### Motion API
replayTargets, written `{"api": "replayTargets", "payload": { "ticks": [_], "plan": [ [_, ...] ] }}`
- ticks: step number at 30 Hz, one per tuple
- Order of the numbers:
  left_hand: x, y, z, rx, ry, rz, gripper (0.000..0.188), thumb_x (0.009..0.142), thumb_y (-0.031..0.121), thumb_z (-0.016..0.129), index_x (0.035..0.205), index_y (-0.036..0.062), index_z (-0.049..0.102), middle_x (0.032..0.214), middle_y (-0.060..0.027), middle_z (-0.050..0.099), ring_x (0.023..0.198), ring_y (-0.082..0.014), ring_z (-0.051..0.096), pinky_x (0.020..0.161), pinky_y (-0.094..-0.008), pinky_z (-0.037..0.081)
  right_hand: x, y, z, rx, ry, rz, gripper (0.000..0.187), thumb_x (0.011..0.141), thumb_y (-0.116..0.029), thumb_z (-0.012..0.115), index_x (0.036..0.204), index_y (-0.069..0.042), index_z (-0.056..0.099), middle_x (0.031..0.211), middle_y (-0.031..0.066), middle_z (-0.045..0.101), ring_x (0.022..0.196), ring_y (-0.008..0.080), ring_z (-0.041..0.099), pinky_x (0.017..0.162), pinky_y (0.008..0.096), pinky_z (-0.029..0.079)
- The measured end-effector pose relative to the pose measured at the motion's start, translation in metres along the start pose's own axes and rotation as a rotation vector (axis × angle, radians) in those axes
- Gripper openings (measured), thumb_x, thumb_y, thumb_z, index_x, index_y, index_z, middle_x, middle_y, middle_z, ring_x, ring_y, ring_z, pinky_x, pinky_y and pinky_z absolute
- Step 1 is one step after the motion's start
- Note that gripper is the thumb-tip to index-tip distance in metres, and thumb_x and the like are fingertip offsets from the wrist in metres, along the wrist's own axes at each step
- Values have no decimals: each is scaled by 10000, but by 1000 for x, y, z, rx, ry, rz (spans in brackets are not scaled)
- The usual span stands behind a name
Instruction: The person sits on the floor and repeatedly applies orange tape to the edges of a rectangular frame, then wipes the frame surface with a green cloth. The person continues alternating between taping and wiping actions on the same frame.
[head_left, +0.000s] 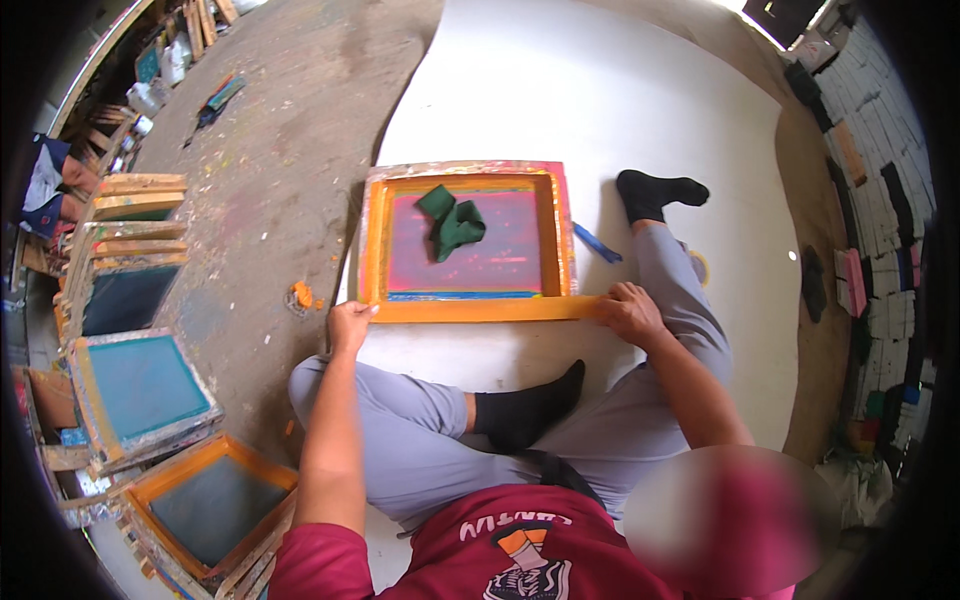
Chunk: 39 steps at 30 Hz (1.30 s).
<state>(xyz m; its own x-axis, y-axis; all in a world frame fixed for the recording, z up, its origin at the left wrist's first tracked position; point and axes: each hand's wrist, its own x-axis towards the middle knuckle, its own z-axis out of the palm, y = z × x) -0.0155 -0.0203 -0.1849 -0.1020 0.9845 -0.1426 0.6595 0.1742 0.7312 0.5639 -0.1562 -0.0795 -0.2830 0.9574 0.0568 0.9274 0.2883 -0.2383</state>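
Observation:
A screen-printing frame (pixel 568 235) lies in front of me, its inner walls orange and its mesh purple-pink with colour smears. A crumpled dark green cloth (pixel 458 232) rests on the mesh. Along the frame's near side runs an orange tape strip (pixel 470 310). My left hand (pixel 349 327) pinches the strip's left end at the frame's near left corner. At the other end, my right hand (pixel 632 314) has its fingers closed on the strip, just beyond the near right corner; the roll, if any, is hidden there.
White sheeting (pixel 600 110) lies beneath the frame and my legs. A blue strip-like tool (pixel 597 243) sits right of the frame; a yellowish ring (pixel 699 266) shows behind my leg. More screens (pixel 145 385) stack at left, near another person's arm (pixel 78 177). Orange scraps (pixel 303 294) dot the floor.

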Motion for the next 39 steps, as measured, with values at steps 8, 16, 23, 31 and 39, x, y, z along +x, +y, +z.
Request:
{"api": "replayTargets", "payload": {
  "ticks": [8, 16, 23, 31, 39],
  "plan": [
    [4, -11, -8, -96, -19, -51, 265, 846, 232, 885, 866, -17, 797, 756, -133, 771, 662, -171, 708, 655, -344, 546, 7, 1, -12, 150, 71, 21, 357, 685, -181, 881, 991, -88, 723, 1012, 67, 675, 993, 302, 644, 891, 440, 520],
    [-12, 39, -3, 131, 21, 18, 256, 838, 231, 875, 879, -1, 774, 811, -172, 773, 724, -290, 761, 688, -396, 574, -2, 20, 3, -75, -24, -64, 250, 757, -256, 826, 989, -194, 757, 1054, 10, 662, 1026, 235, 634, 898, 397, 493],
    [-13, 37, 1, 263, 51, 122, 228, 855, 236, 849, 843, 29, 754, 804, -157, 752, 798, -345, 718, 740, -464, 553, -4, 13, 9, -119, -13, -81, 173, 800, -252, 752, 973, -238, 753, 1019, 4, 629, 1002, 227, 626, 868, 388, 503],
    [-18, 44, 4, 424, 91, 221, 239, 865, 262, 839, 824, 65, 711, 838, -143, 726, 878, -366, 683, 786, -497, 541, -3, 8, 15, -147, -66, -49, 178, 800, -246, 785, 972, -217, 749, 1042, 30, 631, 1043, 243, 625, 904, 400, 499],
    [-19, 46, 3, 423, 73, 158, 230, 878, 264, 830, 854, 71, 707, 852, -142, 726, 890, -368, 684, 789, -503, 540, 9, -29, -5, -188, -3, -151, 376, 852, -343, 744, 1192, -184, 742, 1300, 116, 613, 1243, 306, 564, 1088, 445, 431]
  ]
}}
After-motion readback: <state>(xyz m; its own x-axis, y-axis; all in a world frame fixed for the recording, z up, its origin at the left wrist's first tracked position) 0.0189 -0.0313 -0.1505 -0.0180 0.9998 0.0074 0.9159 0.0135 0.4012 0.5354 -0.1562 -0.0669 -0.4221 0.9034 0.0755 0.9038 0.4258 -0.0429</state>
